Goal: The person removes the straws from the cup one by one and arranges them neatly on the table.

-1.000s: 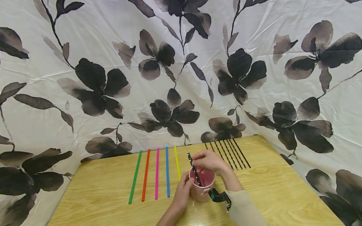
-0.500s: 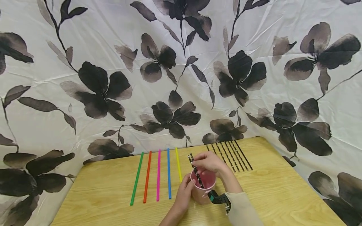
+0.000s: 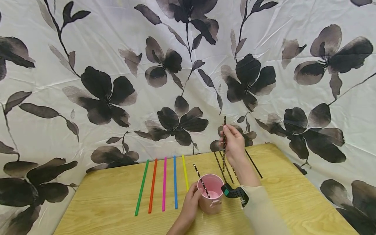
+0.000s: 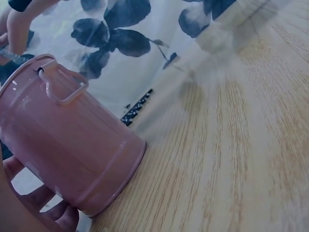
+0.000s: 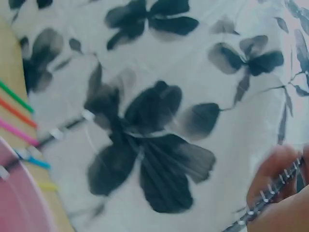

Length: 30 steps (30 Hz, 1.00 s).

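Note:
My left hand (image 3: 189, 204) grips the side of a pink metal pail (image 3: 210, 209), which stands on the table. In the left wrist view, fingers curl under the side of the pail (image 4: 72, 135) and a wire clasp sticks out near its rim. One black straw with white dots (image 3: 198, 171) leans inside, its top above the rim. My right hand (image 3: 235, 145) pinches another black patterned straw (image 3: 224, 121), held upright above the back right of the table. The right wrist view shows that held straw (image 5: 275, 191) blurred at the lower right.
Left of the pail lie a green straw (image 3: 142, 187), a red straw (image 3: 153, 186), a pink straw (image 3: 164, 184), a blue straw (image 3: 175, 182) and a yellow straw (image 3: 185, 171). Several black straws (image 3: 254, 164) lie at the right, partly behind the right arm. Floral cloth (image 3: 182, 65) hangs behind the table.
My right hand has moved from the pail's mouth up and to the right, carrying one black straw. Two straw tops showed together before; now a single straw leans in the pail. The left hand stays.

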Each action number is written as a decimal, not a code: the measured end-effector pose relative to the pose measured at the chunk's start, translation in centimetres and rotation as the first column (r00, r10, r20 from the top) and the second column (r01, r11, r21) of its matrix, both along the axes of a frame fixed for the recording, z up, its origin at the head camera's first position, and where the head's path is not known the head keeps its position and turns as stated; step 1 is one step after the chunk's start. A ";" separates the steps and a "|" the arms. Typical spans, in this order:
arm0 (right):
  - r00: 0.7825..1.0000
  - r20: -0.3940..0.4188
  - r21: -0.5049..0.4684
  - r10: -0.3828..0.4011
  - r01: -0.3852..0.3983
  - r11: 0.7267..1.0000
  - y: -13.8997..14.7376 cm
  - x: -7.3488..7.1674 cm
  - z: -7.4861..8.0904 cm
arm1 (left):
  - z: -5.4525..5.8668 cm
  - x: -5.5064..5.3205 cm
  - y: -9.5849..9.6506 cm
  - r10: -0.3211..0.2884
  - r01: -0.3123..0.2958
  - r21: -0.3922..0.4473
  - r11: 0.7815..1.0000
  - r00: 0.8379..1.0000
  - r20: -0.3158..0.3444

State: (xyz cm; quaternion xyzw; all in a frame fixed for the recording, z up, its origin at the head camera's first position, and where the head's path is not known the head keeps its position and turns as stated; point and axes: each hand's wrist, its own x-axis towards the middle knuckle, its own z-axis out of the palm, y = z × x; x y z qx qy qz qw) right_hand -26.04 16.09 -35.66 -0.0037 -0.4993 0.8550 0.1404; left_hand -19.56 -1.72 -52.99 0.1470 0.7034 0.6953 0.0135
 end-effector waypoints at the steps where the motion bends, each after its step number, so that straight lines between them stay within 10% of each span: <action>1: 1.000 0.011 0.009 0.004 -0.004 1.000 0.5 -0.2 0.5 | 0.0 0.0 -0.1 0.002 -0.002 -0.002 1.000 1.000 0.003; 14: 0.993 0.095 0.321 0.063 -0.091 0.943 7.6 -3.1 2.6 | 0.1 -0.8 -0.4 -0.033 0.035 0.047 0.998 0.998 -0.053; 24: 0.985 0.168 0.711 -0.036 -0.096 0.697 12.0 -5.2 0.1 | -0.1 -0.7 0.0 -0.034 0.034 0.005 0.999 0.999 -0.016; 30: 0.981 0.176 0.786 -0.075 -0.095 0.611 13.6 -6.2 -3.5 | -0.2 0.1 -0.7 -0.027 0.028 -0.020 0.999 1.000 0.013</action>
